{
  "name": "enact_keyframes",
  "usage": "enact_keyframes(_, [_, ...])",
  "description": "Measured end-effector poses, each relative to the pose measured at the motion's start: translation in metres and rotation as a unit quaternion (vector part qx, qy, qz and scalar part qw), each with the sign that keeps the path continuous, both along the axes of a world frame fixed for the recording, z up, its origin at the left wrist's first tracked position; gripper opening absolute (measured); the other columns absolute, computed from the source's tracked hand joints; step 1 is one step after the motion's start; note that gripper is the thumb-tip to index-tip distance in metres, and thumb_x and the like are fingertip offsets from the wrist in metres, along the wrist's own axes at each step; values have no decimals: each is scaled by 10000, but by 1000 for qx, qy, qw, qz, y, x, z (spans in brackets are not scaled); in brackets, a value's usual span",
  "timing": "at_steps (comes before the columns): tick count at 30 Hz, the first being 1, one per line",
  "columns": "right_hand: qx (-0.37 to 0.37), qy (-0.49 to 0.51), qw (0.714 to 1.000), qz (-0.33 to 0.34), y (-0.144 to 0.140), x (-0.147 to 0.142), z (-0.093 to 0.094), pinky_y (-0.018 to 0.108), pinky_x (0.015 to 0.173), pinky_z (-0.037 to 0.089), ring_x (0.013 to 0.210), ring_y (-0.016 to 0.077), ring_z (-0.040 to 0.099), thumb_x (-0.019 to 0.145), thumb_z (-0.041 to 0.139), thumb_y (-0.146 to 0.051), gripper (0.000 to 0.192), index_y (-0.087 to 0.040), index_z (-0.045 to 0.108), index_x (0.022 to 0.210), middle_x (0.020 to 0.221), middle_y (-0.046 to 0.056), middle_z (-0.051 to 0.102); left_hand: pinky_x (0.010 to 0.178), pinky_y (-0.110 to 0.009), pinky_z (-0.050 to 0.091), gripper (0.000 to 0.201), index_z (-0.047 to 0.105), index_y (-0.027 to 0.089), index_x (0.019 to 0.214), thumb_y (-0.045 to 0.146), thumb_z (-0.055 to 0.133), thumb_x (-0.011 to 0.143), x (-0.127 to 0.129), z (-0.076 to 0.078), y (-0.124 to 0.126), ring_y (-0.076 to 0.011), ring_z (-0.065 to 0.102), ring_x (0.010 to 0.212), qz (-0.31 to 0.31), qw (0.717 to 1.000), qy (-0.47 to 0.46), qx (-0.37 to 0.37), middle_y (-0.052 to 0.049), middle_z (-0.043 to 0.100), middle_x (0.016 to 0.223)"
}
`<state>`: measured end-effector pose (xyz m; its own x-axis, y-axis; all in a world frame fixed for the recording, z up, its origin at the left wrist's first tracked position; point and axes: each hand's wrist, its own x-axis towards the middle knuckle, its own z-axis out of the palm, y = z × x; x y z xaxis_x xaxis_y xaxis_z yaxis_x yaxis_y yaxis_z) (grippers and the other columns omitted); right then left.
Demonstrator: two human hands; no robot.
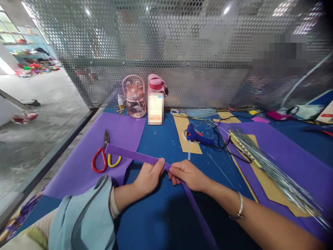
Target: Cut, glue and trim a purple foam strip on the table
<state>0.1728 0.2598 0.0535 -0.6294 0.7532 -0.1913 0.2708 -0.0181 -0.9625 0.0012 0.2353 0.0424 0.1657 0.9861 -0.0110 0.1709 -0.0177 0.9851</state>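
Head view, looking down at a blue table top (161, 211) scattered with craft supplies. No brand or writing can be read; the label on the tall pink bottle with a pink lid (155, 99), upper middle of the frame, is blurred out. Low in the middle of the frame, the left hand (149, 177) and the right hand (187, 175) sit close together, each pinched shut on a long, narrow purple foam strip (130, 154). The strip is flat, matte and soft-looking; it runs from the middle left, across both hands, down to the bottom edge right of centre. The left forearm wears a pale blue fabric sleeve (83, 218); the right wrist carries a thin silver metal bangle (239, 207). Just left of the strip's far end lie steel scissors with one red and one yellow loop handle (105, 156), resting on a wide purple foam sheet (85, 173). Above the hands lies a blue plastic glue gun (199, 137) on a tan paper strip (182, 133). Beside the tall bottle stands a round, clear pink water bottle with a hoop handle (134, 97). On the right, a bundle of shiny silver tinsel strands (275, 170) crosses another purple sheet. A perforated metal screen (182, 45) fills the top of the frame
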Motion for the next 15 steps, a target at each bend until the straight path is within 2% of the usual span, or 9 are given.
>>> enact_keyframes(2, [-14, 8, 1000, 7, 0, -1, -5, 232, 498, 400, 492, 116, 524, 821, 485, -612, 482, -161, 585, 681, 534, 6, 587, 438, -250, 236, 492, 307, 214, 497, 540, 371, 860, 2, 2, -4, -81, 258, 426, 12, 998, -34, -49, 67, 281, 449])
enact_keyframes(4, [-28, 15, 999, 14, -3, -1, -5, 237, 509, 410, 497, 121, 535, 819, 461, -633, 502, -164, 571, 683, 533, 8, 583, 411, -248, 198, 515, 297, 217, 490, 595, 395, 825, 3, 12, -13, -75, 226, 403, 24, 991, -71, -115, 75, 248, 424])
enact_keyframes(8, [-41, 15, 997, 61, -15, 4, 14, 243, 532, 405, 519, 128, 540, 816, 457, -645, 536, -141, 596, 697, 556, 25, 588, 376, -246, 186, 520, 410, 213, 531, 664, 393, 789, 0, 49, -35, -87, 262, 369, -34, 975, -54, -211, 66, 298, 386])
enact_keyframes(9, [-30, 7, 996, 79, -18, 5, 21, 243, 540, 400, 541, 131, 541, 822, 462, -634, 533, -132, 614, 729, 585, 33, 599, 377, -246, 193, 519, 439, 208, 542, 663, 397, 788, -3, 56, -39, -90, 278, 374, -50, 977, -34, -202, 59, 324, 391])
enact_keyframes(11, [15, -21, 994, 108, -21, 9, 36, 237, 545, 379, 578, 130, 523, 838, 472, -602, 505, -124, 631, 803, 639, 31, 600, 399, -242, 224, 508, 461, 198, 541, 631, 416, 802, -8, 63, -39, -92, 311, 405, -44, 990, 3, -136, 45, 366, 422])
enact_keyframes(13, [73, -60, 989, 114, -22, 12, 48, 223, 526, 340, 578, 114, 468, 845, 485, -574, 459, -135, 619, 841, 649, 2, 556, 430, -239, 250, 501, 442, 192, 523, 594, 429, 821, -12, 55, -32, -92, 328, 436, -7, 998, 12, -63, 39, 376, 452])
enact_keyframes(15, [116, -107, 981, 109, -20, 15, 54, 214, 495, 292, 557, 99, 404, 842, 501, -563, 426, -150, 596, 808, 624, -27, 487, 436, -240, 240, 522, 390, 196, 500, 598, 405, 834, -15, 37, -20, -88, 300, 433, 23, 998, -10, -53, 49, 325, 443])
